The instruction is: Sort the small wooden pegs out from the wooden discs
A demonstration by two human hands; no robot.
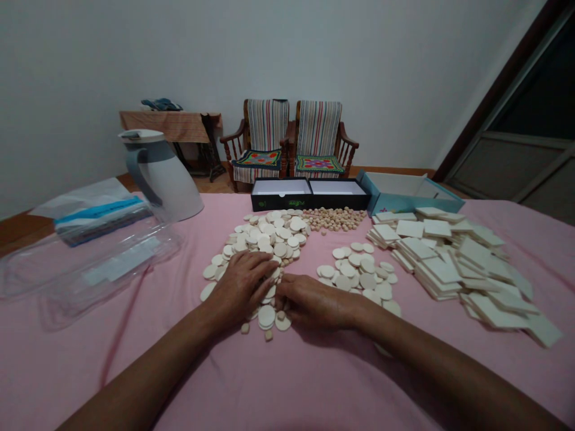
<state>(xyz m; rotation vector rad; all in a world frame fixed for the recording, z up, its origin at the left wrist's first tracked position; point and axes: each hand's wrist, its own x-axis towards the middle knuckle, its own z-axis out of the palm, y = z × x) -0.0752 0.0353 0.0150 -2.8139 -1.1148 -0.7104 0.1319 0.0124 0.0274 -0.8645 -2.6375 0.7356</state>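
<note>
My left hand (240,284) rests palm down on the large pile of pale round discs (265,233), its fingers slightly spread and pointing right. Beside it, my right hand (308,301) is curled at the pile's right edge; its fingertips point left and are bent together, and what they hold is too small to tell. Small wooden cubes (268,335) lie just below the hands, near a few loose discs (266,316). A second, smaller heap of discs (354,269) is right of my right hand. Small wooden pieces (335,219) are heaped behind.
Square pale tiles (442,263) are piled at the right. A black box (309,205) with two compartments and a blue box (415,203) stand at the back. On the left are clear plastic packaging (108,263), a blue-and-white packet (101,216) and a pitcher (173,179). Pink cloth (215,383) covers the surface.
</note>
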